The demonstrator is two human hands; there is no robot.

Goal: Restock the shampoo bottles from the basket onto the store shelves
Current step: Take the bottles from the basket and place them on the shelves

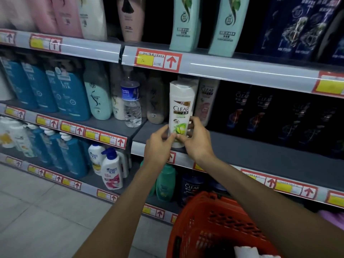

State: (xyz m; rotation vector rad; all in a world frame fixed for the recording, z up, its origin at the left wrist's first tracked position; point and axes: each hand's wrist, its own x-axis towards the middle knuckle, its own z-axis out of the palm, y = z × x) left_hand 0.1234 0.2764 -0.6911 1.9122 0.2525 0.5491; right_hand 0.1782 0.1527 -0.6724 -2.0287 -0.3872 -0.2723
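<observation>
A white CLEAR shampoo bottle [181, 108] with a green label stands upright at the front edge of the grey middle shelf [260, 148]. My left hand [158, 144] grips its lower left side. My right hand [197, 140] grips its lower right side, fingers curled round it. The red basket [214, 220] sits low at the bottom right, below my right forearm, with something white showing inside it at the frame's bottom edge.
Behind the bottle stand a pale CLEAR bottle [207, 101] and dark CLEAR bottles [260, 112]. A clear water bottle [132, 103] and teal bottles [96, 95] stand to the left. Mint bottles [186, 25] fill the upper shelf. Tiled floor [37, 211] lies at the lower left.
</observation>
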